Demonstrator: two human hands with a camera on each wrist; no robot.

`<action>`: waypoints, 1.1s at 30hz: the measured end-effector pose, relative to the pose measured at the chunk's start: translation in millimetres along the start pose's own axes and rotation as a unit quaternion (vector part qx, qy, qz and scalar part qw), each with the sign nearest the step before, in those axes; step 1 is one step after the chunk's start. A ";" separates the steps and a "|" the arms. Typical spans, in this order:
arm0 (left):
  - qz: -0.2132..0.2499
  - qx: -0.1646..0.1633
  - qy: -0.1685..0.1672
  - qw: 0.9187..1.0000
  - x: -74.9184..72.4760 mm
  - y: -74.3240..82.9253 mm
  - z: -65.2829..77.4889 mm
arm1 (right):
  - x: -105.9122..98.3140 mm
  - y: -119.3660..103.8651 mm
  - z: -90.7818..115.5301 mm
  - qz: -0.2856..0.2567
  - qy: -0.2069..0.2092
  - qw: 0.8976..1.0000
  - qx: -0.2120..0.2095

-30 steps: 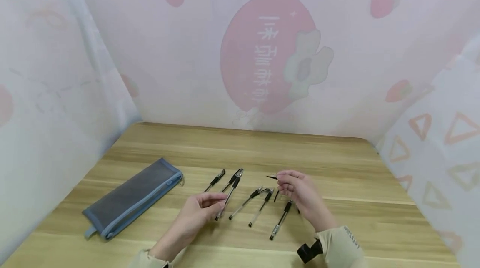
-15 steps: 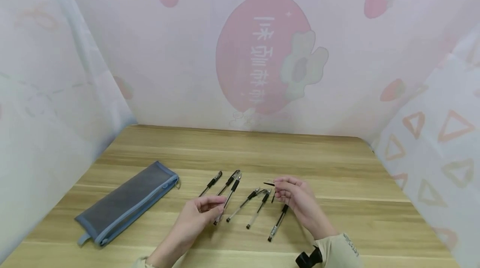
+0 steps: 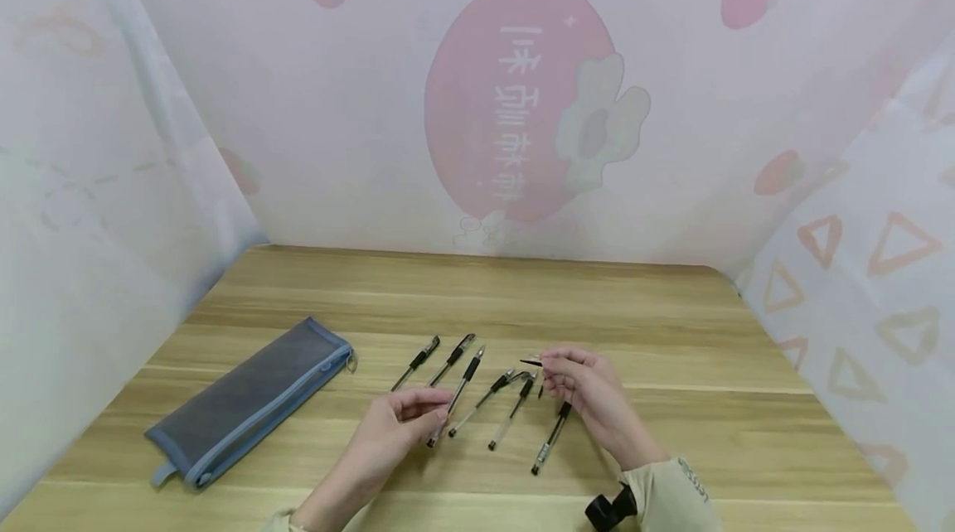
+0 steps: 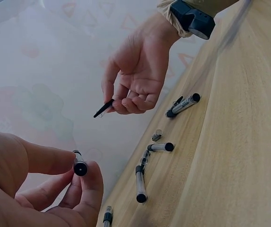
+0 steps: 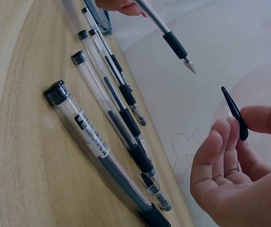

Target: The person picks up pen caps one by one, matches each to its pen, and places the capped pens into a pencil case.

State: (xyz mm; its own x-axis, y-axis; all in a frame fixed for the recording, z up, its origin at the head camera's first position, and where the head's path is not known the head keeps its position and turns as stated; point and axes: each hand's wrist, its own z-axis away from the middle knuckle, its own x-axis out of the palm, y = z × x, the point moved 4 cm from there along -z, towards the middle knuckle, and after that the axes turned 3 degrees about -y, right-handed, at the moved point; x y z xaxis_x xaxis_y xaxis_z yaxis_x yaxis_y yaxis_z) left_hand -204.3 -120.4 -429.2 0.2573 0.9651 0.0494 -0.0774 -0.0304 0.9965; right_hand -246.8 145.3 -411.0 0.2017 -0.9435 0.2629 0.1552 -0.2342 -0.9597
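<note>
From the left hand (image 3: 393, 426) juts 1 pen (image 5: 169, 39).

Since a second ago, my head view has swung slightly to the right. With my left hand (image 3: 391, 431) I've shifted the uncapped gel pen (image 3: 464, 383) away from the capped pen (image 3: 458, 354) lying alongside. My right hand (image 3: 594, 401) has dropped a little, bringing its pen cap (image 5: 234, 113) nearer the uncapped tip and covering more of the loose cap (image 5: 160, 197).
</note>
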 end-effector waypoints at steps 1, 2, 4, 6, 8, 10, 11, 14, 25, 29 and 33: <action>0.001 0.000 -0.001 1.000 0.2 0.1 -0.1 | 0.1 0.0 -0.5 0.002 0.001 1.000 -0.001; 0.001 -0.001 -0.001 1.000 0.3 0.1 -0.3 | 0.4 0.1 -0.9 0.003 0.003 1.000 0.000; 0.001 -0.002 -0.001 1.000 0.4 0.4 -0.2 | 1.1 0.7 -1.8 0.002 0.006 1.000 0.001; 0.002 -0.002 0.000 1.000 0.6 0.5 -0.1 | 1.5 1.8 -2.8 0.002 0.007 1.000 0.003; 0.000 -0.003 0.001 1.000 0.7 0.6 0.0 | 1.9 2.8 -3.3 0.000 0.008 1.000 0.004; 0.000 -0.003 0.000 1.000 0.9 0.5 0.3 | 2.1 3.7 -3.8 0.002 0.008 1.000 0.003; 0.000 -0.003 -0.001 1.000 0.9 0.4 0.4 | 2.3 4.1 -3.8 0.004 0.007 1.000 0.002; -0.002 -0.004 -0.005 1.000 1.2 0.3 0.4 | 3.3 4.9 -3.6 0.012 0.007 1.000 -0.002; -0.011 0.003 -0.029 1.000 2.0 0.4 0.2 | 5.0 4.4 -2.3 0.037 0.003 0.999 -0.012; -0.009 0.007 -0.042 0.999 2.1 -0.6 0.1 | 4.5 5.4 -3.0 0.046 0.011 0.999 -0.008; -0.013 0.011 -0.047 0.999 2.8 0.0 0.3 | 3.2 6.7 -4.4 0.051 0.021 0.998 -0.005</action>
State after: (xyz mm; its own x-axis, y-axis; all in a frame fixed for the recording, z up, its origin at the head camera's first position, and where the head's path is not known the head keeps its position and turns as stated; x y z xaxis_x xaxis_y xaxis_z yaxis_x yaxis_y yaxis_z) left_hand -203.3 -117.8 -429.1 0.3484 0.9369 0.0286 -0.0485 -0.0124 0.9987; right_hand -249.4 139.6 -417.1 0.1757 -0.9713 0.1601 0.1259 -0.1391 -0.9822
